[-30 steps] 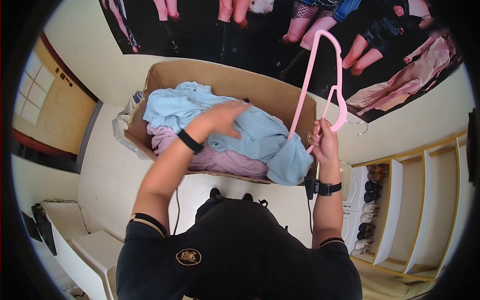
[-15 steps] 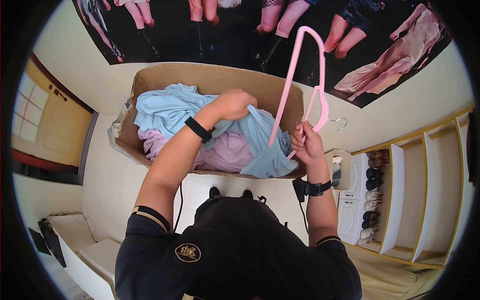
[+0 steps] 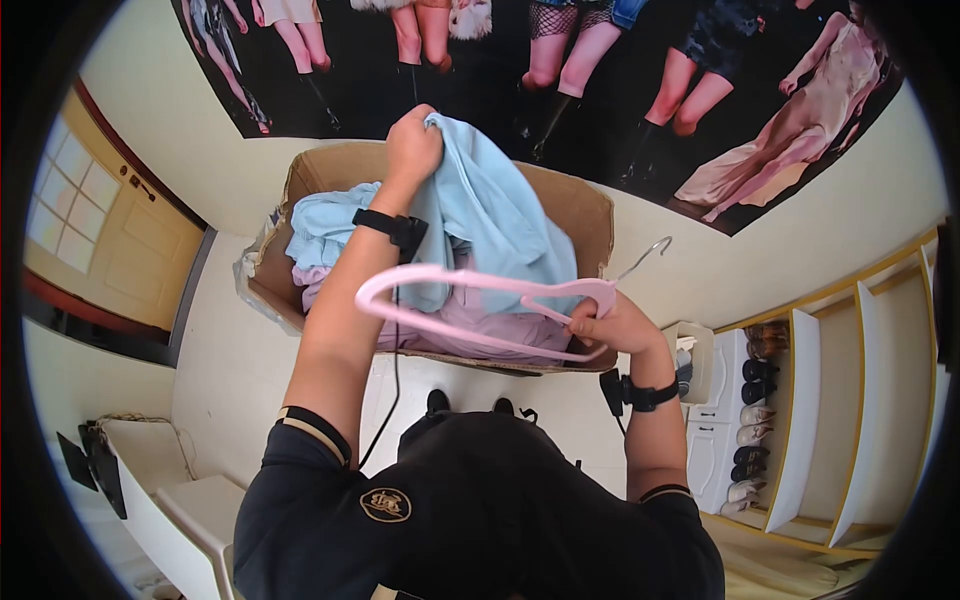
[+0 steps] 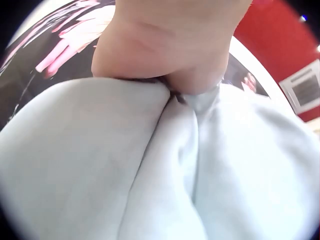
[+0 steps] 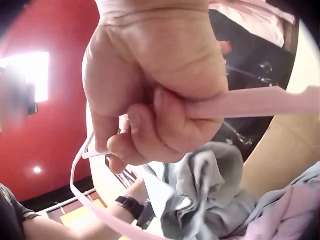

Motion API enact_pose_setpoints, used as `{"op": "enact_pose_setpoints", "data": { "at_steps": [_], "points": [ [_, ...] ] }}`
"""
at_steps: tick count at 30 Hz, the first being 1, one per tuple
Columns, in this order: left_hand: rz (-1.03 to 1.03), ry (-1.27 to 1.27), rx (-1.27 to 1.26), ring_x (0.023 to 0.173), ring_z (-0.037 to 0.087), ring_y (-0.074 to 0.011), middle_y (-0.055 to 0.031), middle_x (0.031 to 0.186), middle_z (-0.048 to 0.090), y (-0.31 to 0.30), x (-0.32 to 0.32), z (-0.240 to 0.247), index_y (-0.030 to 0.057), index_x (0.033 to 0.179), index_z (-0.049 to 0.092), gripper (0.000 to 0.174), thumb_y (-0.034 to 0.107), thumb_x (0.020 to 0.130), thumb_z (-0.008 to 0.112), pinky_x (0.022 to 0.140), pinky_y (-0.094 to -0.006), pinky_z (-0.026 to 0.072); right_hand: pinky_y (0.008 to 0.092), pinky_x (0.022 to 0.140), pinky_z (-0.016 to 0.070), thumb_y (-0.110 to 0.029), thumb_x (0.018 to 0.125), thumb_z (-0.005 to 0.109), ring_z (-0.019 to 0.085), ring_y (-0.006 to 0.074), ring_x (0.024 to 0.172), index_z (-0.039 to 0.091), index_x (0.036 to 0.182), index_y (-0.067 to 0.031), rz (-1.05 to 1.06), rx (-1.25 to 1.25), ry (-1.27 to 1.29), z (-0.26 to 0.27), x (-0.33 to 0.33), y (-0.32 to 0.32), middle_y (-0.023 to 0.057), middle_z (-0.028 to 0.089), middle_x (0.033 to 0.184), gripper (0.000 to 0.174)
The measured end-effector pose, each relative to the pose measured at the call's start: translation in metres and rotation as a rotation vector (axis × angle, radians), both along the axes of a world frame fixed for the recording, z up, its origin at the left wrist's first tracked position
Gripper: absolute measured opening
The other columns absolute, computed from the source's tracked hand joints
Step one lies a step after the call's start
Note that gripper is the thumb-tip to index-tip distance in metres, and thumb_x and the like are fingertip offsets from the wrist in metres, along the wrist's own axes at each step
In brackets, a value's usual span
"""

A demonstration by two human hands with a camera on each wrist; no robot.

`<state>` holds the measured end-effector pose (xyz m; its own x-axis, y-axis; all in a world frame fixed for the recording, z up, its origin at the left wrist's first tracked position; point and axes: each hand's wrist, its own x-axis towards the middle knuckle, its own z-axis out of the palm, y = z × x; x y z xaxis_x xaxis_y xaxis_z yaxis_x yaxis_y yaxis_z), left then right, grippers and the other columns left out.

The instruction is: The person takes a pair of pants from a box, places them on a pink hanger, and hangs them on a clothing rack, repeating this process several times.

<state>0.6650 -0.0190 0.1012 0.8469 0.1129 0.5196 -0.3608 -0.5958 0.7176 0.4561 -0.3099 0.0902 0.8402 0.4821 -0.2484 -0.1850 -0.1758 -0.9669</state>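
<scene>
A light blue garment [image 3: 495, 205] hangs from my left hand [image 3: 414, 150], which grips it high over the box. In the left wrist view the blue cloth [image 4: 90, 150] falls in folds below the curled fingers. My right hand [image 3: 622, 322] holds a pink hanger [image 3: 430, 275] near its neck, its metal hook pointing up and right. The hanger lies across in front of the blue cloth, reaching over the left forearm. In the right wrist view the right hand's fingers [image 5: 170, 122] curl round the pink bar. Lilac cloth [image 3: 480, 325] lies beneath in the box.
The cardboard box [image 3: 340, 170] stands against the wall below a large poster [image 3: 640, 150]. More blue cloth lies at its left end. To the right are a small bin [image 3: 690, 350], a white cabinet [image 3: 710, 450] and shelves [image 3: 840, 420] with shoes.
My left hand took hold of the blue garment and lifted it up and away. The hanger came out of the cloth and swung from upright to level, pointing left.
</scene>
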Motion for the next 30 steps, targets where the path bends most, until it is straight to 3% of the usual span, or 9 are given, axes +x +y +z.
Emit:
{"op": "enact_pose_setpoints", "data": {
  "at_steps": [5, 8, 10, 11, 15, 20, 21, 23, 30],
  "points": [
    [-0.344, 0.156, 0.198, 0.086, 0.061, -0.0367, -0.0199, 0.088, 0.065, -0.019, -0.018, -0.019, 0.0043, 0.090, 0.065, 0.022, 0.010, 0.073, 0.052, 0.076, -0.0395, 0.0486, 0.0219, 0.047, 0.0342, -0.019, 0.088, 0.060, 0.044, 0.0078, 0.051, 0.063, 0.080, -0.0024, -0.312, 0.026, 0.020, -0.037, -0.014, -0.039, 0.0016, 0.054, 0.061, 0.019],
    [-0.688, 0.444, 0.045, 0.103, 0.059, -0.0250, -0.0150, 0.107, 0.064, -0.056, -0.040, -0.038, 0.0023, 0.107, 0.059, 0.034, 0.003, 0.073, 0.059, 0.087, -0.0334, 0.0452, 0.0230, 0.044, 0.0321, -0.023, 0.094, 0.051, 0.041, 0.0101, 0.046, 0.059, 0.085, -0.0012, -0.446, 0.460, -0.030, -0.042, -0.016, -0.048, 0.0032, 0.050, 0.056, 0.025],
    [-1.002, 0.453, -0.258, 0.123, 0.045, -0.0230, -0.0148, 0.129, 0.050, -0.075, -0.073, -0.041, 0.0058, 0.131, 0.043, 0.061, 0.003, 0.074, 0.062, 0.102, -0.0336, 0.0353, 0.0205, 0.043, 0.0297, -0.019, 0.095, 0.048, 0.039, 0.0094, 0.048, 0.058, 0.090, -0.0022, -0.406, 0.713, -0.026, -0.040, -0.018, -0.047, 0.0039, 0.050, 0.060, 0.020],
    [-1.076, 0.533, -0.025, 0.135, 0.028, -0.0243, -0.0134, 0.144, 0.031, -0.076, -0.089, -0.021, 0.0088, 0.143, 0.024, 0.081, 0.004, 0.073, 0.065, 0.110, -0.0342, 0.0222, 0.0205, 0.043, 0.0297, -0.019, 0.095, 0.048, 0.039, 0.0094, 0.048, 0.058, 0.090, -0.0022, -0.411, 0.717, -0.027, -0.041, -0.018, -0.047, 0.0039, 0.050, 0.060, 0.020],
    [-0.986, 0.366, -0.106, 0.132, 0.034, -0.0249, -0.0148, 0.143, 0.033, -0.060, -0.104, -0.039, 0.0094, 0.143, 0.024, 0.080, 0.009, 0.075, 0.067, 0.105, -0.0327, 0.0294, 0.0213, 0.044, 0.0346, -0.020, 0.095, 0.048, 0.046, 0.0110, 0.049, 0.053, 0.099, -0.0034, -0.509, 0.441, 0.030, -0.037, -0.024, -0.038, 0.0049, 0.053, 0.066, 0.018],
    [-0.790, 0.483, -0.652, 0.128, 0.038, -0.0268, -0.0152, 0.141, 0.034, -0.021, -0.149, -0.031, 0.0054, 0.142, 0.021, 0.080, 0.007, 0.075, 0.064, 0.102, -0.0397, 0.0330, 0.0186, 0.041, 0.0356, -0.011, 0.094, 0.047, 0.054, 0.0102, 0.051, 0.044, 0.109, -0.0050, -0.517, 0.278, -0.013, -0.047, -0.027, -0.027, 0.0032, 0.054, 0.073, 0.017],
    [-0.765, 0.486, -0.653, 0.128, 0.038, -0.0268, -0.0152, 0.141, 0.034, -0.016, -0.162, -0.033, 0.0054, 0.142, 0.021, 0.080, 0.007, 0.075, 0.064, 0.102, -0.0397, 0.0330, 0.0192, 0.042, 0.0358, -0.007, 0.092, 0.047, 0.055, 0.0104, 0.053, 0.042, 0.111, -0.0043, -0.462, 0.308, -0.013, -0.053, -0.026, -0.026, 0.0038, 0.053, 0.077, 0.020],
    [-0.337, 0.206, -0.082, 0.126, 0.041, -0.0285, -0.0162, 0.139, 0.038, -0.009, -0.193, -0.041, 0.0034, 0.142, 0.022, 0.080, 0.007, 0.074, 0.066, 0.101, -0.0402, 0.0337, 0.0194, 0.042, 0.0362, -0.006, 0.092, 0.047, 0.055, 0.0107, 0.054, 0.041, 0.112, -0.0039, -0.383, 0.281, -0.007, -0.060, -0.025, -0.017, 0.0043, 0.053, 0.080, 0.021],
    [-0.127, 0.440, -0.067, 0.117, 0.048, -0.0284, -0.0177, 0.131, 0.044, 0.005, -0.301, -0.069, 0.0027, 0.140, 0.024, 0.081, 0.014, 0.075, 0.071, 0.097, -0.0393, 0.0376, 0.0238, 0.054, 0.0455, 0.001, 0.090, 0.044, 0.060, 0.0120, 0.068, 0.045, 0.106, -0.0025, -0.059, 0.310, 0.187, -0.070, -0.018, 0.033, 0.0091, 0.056, 0.100, 0.016]
  ]
}}
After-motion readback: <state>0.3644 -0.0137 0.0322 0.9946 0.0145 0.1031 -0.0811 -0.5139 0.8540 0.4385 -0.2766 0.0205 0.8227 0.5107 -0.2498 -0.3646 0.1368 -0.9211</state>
